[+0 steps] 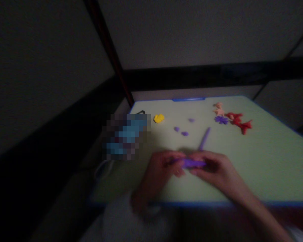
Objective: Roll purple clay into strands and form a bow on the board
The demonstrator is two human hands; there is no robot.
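Between my two hands, low over the near middle of the table, is a purple piece of modelling clay (190, 163). The fingers of my left hand (164, 164) are closed on its left end. My right hand (214, 164) pinches the right end between thumb and fingers. Just beyond my right hand lies a purple stick-shaped piece (205, 137), its near end partly hidden by the fingers. Small purple lumps (184, 133) lie a little farther off. Dim light and blur hide the clay's exact shape.
A yellow lump (159, 118) sits toward the back left. Pink (219, 109), purple flower-like (221, 120) and red (238, 121) pieces lie at the back right. On the left is a pixelated blue object (128, 134) with a strap. The pale table (272, 161) has blue edges, with walls behind.
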